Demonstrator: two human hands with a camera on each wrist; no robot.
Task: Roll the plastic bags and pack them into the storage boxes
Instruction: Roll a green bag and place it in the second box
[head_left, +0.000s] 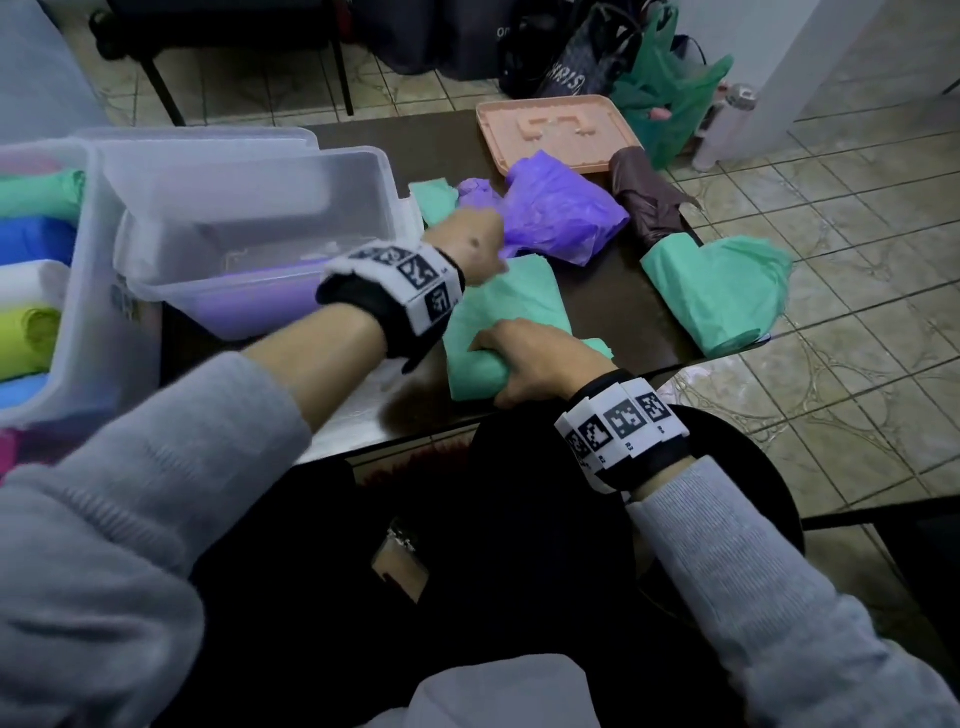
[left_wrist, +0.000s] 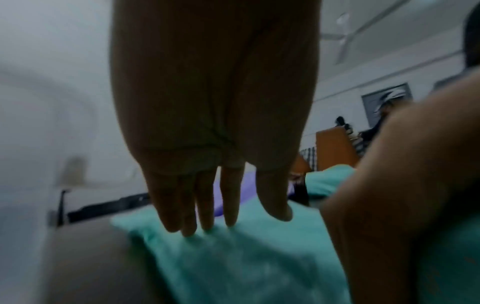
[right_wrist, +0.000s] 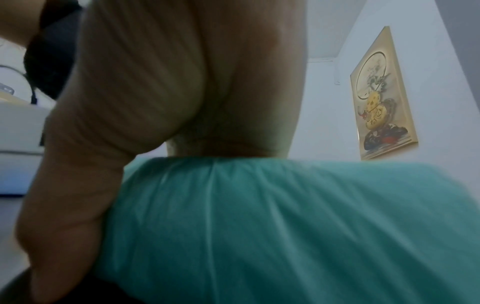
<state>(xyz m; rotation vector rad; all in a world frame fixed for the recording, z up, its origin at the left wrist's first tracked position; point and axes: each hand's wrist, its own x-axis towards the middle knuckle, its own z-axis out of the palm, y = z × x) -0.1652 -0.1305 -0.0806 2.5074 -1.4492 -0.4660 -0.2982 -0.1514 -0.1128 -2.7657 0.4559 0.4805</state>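
Head view: the green bag (head_left: 506, 317) lies flat on the table (head_left: 623, 306), long axis running away from the person; its rolled near end sits under the curled right hand (head_left: 535, 361), the nearer one.
Left wrist view: the left hand (left_wrist: 215, 131) presses straight fingers (left_wrist: 205, 207) on the far flat part.
Right wrist view: matte, creased film bulges beneath the grasping palm.

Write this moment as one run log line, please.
step: rolling | right hand: grips rolled end of flat green plastic bag | left hand: fingers straight, pressing bag
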